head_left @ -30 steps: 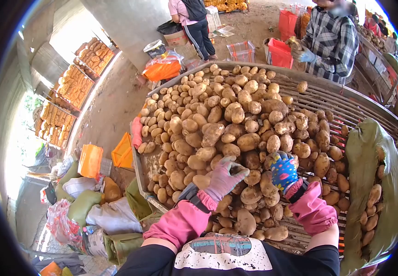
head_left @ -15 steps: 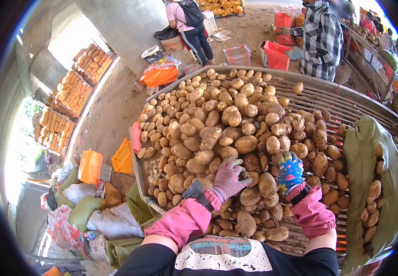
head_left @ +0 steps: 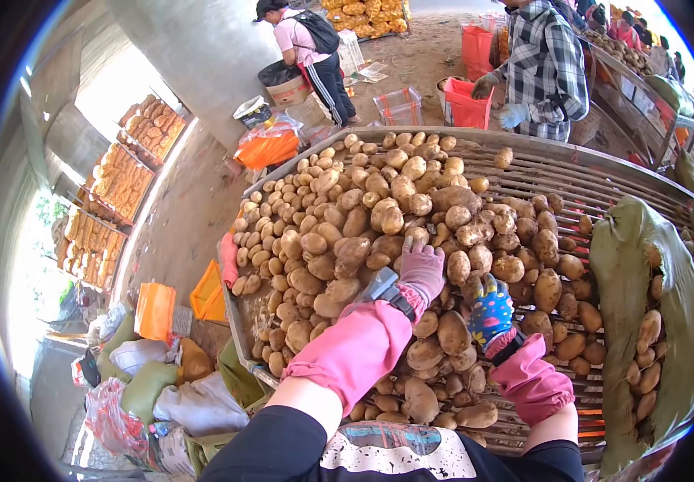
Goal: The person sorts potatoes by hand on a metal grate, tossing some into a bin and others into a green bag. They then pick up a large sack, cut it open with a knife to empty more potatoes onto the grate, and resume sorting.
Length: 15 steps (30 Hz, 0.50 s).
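Observation:
A big heap of dirt-streaked potatoes (head_left: 347, 241) covers a slatted metal sorting table (head_left: 555, 169). My left hand (head_left: 422, 271), in a pink glove, reaches far into the middle of the heap with its fingers stretched over the potatoes; its fingertips are partly hidden among them. Nearer to me, my right hand (head_left: 491, 312) wears a blue glove with a bright pattern. Its fingers curve around a potato (head_left: 470, 287) at its left. Pink sleeve covers and dark straps are on both wrists, and a grey device (head_left: 380, 283) sits at the left one.
A green sack (head_left: 632, 241) with potatoes in its opening lies on the table's right side. Sacks and bags (head_left: 194, 402) lie at the lower left, near orange crates (head_left: 209, 293). A person in a checked shirt (head_left: 551, 60) stands beyond the table by a red basket (head_left: 467, 104); another bends over a box (head_left: 286, 90).
My left hand has moved forward and right, deeper into the heap. My right hand has shifted slightly down and left. The view has turned a little, and the checked-shirt person's hands have moved.

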Available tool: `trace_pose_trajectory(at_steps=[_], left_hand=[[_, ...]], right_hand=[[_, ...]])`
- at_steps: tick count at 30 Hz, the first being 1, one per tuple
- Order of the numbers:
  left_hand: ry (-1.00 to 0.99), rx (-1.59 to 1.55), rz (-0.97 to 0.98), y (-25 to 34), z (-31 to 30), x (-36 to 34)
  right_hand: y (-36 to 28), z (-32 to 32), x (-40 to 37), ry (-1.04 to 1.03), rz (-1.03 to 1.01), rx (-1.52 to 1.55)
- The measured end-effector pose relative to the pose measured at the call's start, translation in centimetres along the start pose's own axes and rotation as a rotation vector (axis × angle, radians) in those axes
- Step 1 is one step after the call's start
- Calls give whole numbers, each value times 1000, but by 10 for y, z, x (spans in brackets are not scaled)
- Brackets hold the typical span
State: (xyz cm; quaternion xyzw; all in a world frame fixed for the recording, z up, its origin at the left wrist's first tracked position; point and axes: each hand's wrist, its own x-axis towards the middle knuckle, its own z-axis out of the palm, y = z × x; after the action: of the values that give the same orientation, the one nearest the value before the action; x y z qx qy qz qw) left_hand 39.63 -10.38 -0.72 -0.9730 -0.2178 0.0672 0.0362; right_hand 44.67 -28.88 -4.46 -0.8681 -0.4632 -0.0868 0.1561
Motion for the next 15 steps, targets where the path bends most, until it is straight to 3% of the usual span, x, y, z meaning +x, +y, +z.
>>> trace_pose_trajectory(at_steps=[3,9,15], left_hand=[[62,29,19,6,23,14],[94,59,24,9,35,17],[-69,-2,29,2,24,19]], right_hand=[[5,-4,3,-83,69,73],[16,-5,-9,-59,260,367],[23,-10,-4,93,306,572]])
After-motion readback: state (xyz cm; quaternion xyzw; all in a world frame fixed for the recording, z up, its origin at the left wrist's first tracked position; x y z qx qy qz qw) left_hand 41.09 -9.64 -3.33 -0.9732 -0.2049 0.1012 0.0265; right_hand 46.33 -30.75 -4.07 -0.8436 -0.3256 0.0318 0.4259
